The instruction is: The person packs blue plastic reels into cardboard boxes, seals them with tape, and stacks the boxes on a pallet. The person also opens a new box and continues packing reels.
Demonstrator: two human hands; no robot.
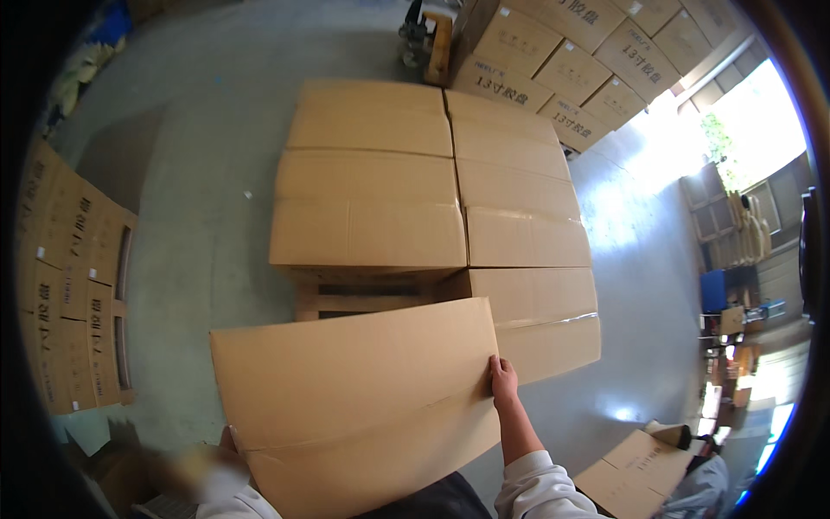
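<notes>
A large closed cardboard box is held in front of my body, tilted slightly, between my two hands. My right hand grips its right side near the far corner, with the thumb on the edge. On the opposite side, my left hand presses against the box, its fingers mostly hidden. Just beyond the box, several similar cardboard boxes sit in two columns on a wooden pallet. A gap in the near left of this group leaves the pallet's slats visible. The nearest right box has shiny tape along its seam.
Stacked printed boxes stand on a pallet at the left. More stacked boxes rise at the far right, beside a pallet jack. A flattened carton lies at the lower right. Shelving and clutter line the right wall near a bright opening.
</notes>
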